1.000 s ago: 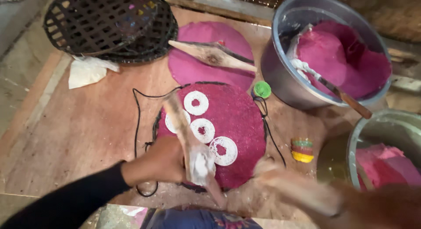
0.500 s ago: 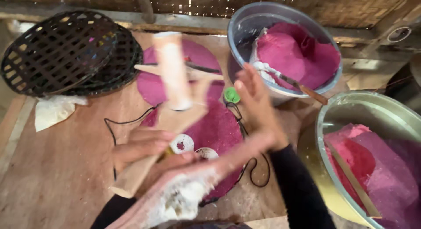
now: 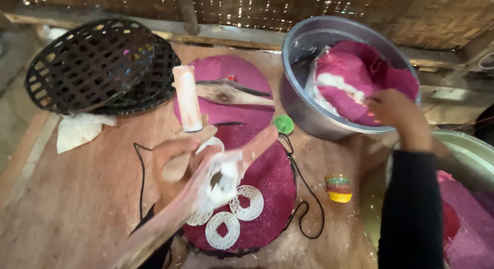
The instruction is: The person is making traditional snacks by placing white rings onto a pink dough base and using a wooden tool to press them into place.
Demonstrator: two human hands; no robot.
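My left hand grips a wooden press smeared with white dough; a white cylinder sticks up from it. The press hangs tilted over a round pink mat that carries three white lacy dough rings. My right hand, in a dark sleeve, reaches into a large metal bowl. Its fingers rest on the pink cloth and white dough inside. I cannot see anything lifted in that hand.
A second pink mat with a wooden piece lies behind. Black woven trays sit at the back left beside a white sheet. There is a green cap, stacked coloured lids, a black cord, and another bowl at right.
My right hand has left the press and moved right into the metal bowl. My left hand still holds the press, now lower over the mat. The view has shifted.
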